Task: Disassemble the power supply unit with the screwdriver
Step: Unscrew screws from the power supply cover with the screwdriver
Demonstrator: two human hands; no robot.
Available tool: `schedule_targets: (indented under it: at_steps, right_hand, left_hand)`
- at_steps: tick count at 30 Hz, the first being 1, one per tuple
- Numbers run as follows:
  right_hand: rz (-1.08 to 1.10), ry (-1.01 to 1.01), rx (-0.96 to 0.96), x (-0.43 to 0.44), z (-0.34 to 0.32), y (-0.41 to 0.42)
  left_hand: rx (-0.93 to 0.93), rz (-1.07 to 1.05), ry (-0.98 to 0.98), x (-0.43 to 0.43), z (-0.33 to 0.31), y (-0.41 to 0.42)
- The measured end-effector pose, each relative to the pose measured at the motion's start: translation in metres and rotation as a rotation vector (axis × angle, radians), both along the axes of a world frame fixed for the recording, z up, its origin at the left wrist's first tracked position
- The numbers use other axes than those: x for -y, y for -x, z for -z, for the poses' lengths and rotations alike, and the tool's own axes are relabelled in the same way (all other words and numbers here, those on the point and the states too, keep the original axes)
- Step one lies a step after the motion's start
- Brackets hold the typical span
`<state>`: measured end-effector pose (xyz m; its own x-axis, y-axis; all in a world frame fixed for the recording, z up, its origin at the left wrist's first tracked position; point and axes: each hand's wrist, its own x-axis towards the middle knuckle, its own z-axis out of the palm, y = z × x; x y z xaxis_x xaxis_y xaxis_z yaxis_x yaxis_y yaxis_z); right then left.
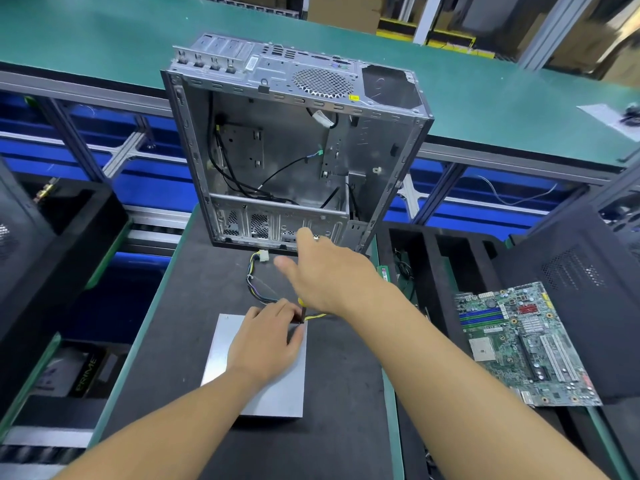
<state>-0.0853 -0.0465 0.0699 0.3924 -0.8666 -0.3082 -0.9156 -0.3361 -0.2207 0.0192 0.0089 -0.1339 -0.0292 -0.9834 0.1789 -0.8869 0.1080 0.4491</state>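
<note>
So, quick rundown of the bench (pixel 194 341) right now:

Power supply unit: the silver box (pixel 273 386) is lying flat on the dark mat, near me, with its cable bundle (pixel 258 282) trailing off toward the case.

Left hand: the left hand (pixel 268 341) is pressing down on the box's far corner, fingers curled around something dark at the edge; can't make out what it is.

Right hand: the right hand (pixel 325 271) is hovering above that same corner, fingers spread loose, not gripping anything I can see.

Screwdriver: only a yellow sliver (pixel 300 301) is peeking out under the right wrist, maybe the handle, mostly hidden.

Case: the gutted computer case (pixel 294 143) is standing just behind, loose wires hanging inside; stickers on its back panel are too small to read.

Readable text: "PRIME" is showing on a dark box (pixel 85 374) lower left.

Motherboard: the green board (pixel 526 344) is sitting off to the right; markings unreadable.
</note>
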Motion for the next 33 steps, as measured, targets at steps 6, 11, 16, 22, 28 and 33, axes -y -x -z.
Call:
schedule_targets:
  at_steps: [6,11,16,22,28,33]
  right_hand:
    - [-0.076,-0.143,0.073,0.0056,-0.0043,0.0033]
    - [-0.049,-0.101,-0.01,0.0048,-0.004,0.0055]
    - [-0.058,0.021,0.034,0.0031,0.0018,0.0033]
    - [-0.091,-0.198,0.056,0.0051,-0.0073,0.0042]
    - [-0.039,-0.012,0.004,0.0021,-0.0011,0.0031]
    - [-0.075,-0.098,0.046,0.0029,-0.0027,0.0031]
  left_hand:
    - [-0.019,-0.023,0.106,-0.001,-0.0016,0.0015]
    - [-0.011,-0.023,0.051,0.0001,0.0014,0.0004]
    - [0.009,-0.011,0.03,0.0004,-0.0002,0.0011]
    - [0.03,-0.025,0.026,0.0002,0.0008,0.0008]
    - [0.049,-0.023,0.045,0.0003,0.0006,0.0015]
    - [0.068,-0.035,0.049,0.0004,-0.0014,0.0019]
